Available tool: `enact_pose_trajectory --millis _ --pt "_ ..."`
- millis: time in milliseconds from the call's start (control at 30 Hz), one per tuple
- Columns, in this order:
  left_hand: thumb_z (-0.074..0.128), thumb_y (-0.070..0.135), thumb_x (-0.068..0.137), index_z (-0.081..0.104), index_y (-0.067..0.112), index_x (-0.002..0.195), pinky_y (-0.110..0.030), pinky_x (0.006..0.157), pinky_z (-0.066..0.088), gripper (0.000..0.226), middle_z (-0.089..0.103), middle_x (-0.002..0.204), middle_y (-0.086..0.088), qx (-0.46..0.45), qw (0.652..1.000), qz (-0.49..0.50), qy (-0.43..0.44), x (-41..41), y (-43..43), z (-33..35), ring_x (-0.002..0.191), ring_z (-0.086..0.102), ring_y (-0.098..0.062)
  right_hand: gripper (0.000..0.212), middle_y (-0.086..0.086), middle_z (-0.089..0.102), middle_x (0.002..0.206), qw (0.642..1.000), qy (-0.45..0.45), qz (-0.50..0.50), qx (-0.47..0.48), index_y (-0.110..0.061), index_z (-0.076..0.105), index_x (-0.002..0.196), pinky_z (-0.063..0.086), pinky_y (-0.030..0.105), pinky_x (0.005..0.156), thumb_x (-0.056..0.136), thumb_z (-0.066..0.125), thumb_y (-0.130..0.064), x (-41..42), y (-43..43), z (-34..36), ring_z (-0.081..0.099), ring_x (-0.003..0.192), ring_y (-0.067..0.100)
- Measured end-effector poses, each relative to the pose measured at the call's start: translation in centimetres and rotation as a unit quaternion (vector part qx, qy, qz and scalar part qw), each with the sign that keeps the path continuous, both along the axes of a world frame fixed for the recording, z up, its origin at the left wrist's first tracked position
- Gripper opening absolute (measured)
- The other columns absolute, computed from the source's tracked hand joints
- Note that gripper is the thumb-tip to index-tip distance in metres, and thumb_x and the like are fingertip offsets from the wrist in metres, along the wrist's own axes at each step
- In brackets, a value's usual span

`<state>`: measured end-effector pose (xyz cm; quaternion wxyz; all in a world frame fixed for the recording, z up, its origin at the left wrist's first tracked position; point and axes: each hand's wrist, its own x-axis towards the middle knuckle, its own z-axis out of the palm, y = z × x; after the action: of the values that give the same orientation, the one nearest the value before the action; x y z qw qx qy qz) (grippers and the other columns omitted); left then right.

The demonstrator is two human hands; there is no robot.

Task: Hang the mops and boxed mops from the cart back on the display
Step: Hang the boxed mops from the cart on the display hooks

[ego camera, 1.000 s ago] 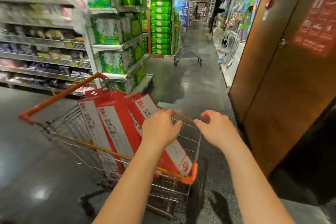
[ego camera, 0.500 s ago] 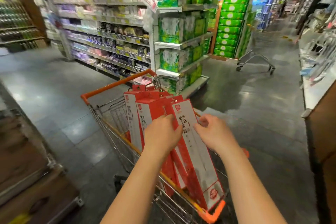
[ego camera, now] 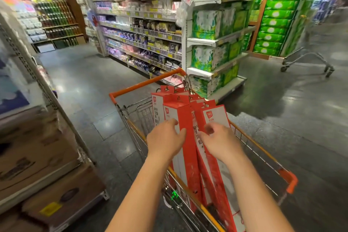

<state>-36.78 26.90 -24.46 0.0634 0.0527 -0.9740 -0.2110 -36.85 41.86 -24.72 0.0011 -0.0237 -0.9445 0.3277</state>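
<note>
Cardboard cartons (ego camera: 47,156) are crowding the near left, so a swung shopping cart (ego camera: 143,84) is risking a bump. The left hand (ego camera: 165,139) is curling round one of the boxed mops (ego camera: 177,113), which are standing upright in the cart; lifting one may be toppling its neighbours. The right hand (ego camera: 221,143) is touching the rightmost box (ego camera: 216,117), fingers bent; whether it is gripping, I cannot tell.

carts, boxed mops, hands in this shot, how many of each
carts: 2, the orange-handled cart holding the boxes and a second cart by the green stacks
boxed mops: at least 4, overlap hides the exact count
hands: 2, left hand and right hand
total: at least 8
</note>
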Motion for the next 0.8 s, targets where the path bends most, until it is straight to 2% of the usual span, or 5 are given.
enact_pose_trajectory --millis 167,400,533,700,800 --pt "0.046 0.051 0.092 0.051 0.027 0.134 -0.040 0.094 0.049 0.048 0.059 0.131 0.004 0.012 1.000 -0.023 -0.012 -4.3 -2.3 -1.4 0.119 0.056 -0.020 0.037 0.003 0.065 0.119 0.999 -0.021 -0.037 0.014 -0.021 0.061 0.117 0.049 0.039 0.093 0.089 0.056 -0.044 -3.0 -2.2 -1.0 0.059 0.109 0.025" --pt "0.046 0.048 0.093 0.050 0.027 0.136 -0.037 0.093 0.044 0.048 0.057 0.132 0.005 0.028 0.997 -0.074 -0.016 -11.0 -7.6 -2.9 0.121 0.054 -0.019 0.040 0.000 0.063 0.123 0.995 -0.018 -0.096 -0.002 -0.020 0.060 0.122 0.045 0.034 0.093 0.087 0.058 -0.040 -8.6 -7.8 -2.4 0.057 0.114 0.021" --pt "0.047 0.048 0.094 0.056 0.025 0.126 -0.035 0.087 0.045 0.041 0.062 0.123 0.003 0.029 0.994 -0.101 -0.025 -14.1 -10.8 -3.9 0.114 0.058 -0.019 0.042 0.002 0.062 0.126 0.990 -0.022 -0.136 -0.030 -0.017 0.056 0.127 0.040 0.027 0.087 0.089 0.061 -0.034 -11.0 -10.8 -3.5 0.056 0.116 0.020" --pt "0.047 0.050 0.093 0.048 0.024 0.134 -0.038 0.093 0.045 0.048 0.057 0.128 0.001 0.042 0.989 -0.130 -0.057 -17.1 -12.4 -6.0 0.119 0.054 -0.021 0.063 0.004 0.054 0.136 0.978 -0.012 -0.199 -0.056 -0.018 0.044 0.139 0.039 0.032 0.098 0.084 0.068 -0.035 -12.7 -12.3 -4.7 0.051 0.125 0.022" --pt "0.048 0.053 0.092 0.043 0.026 0.139 -0.039 0.094 0.044 0.055 0.053 0.132 0.001 0.039 0.986 -0.144 -0.070 -18.4 -12.3 -7.0 0.122 0.050 -0.022 0.067 0.000 0.056 0.131 0.973 0.009 -0.221 -0.069 -0.021 0.044 0.136 0.039 0.029 0.091 0.078 0.075 -0.034 -13.5 -12.1 -5.7 0.052 0.121 0.021"
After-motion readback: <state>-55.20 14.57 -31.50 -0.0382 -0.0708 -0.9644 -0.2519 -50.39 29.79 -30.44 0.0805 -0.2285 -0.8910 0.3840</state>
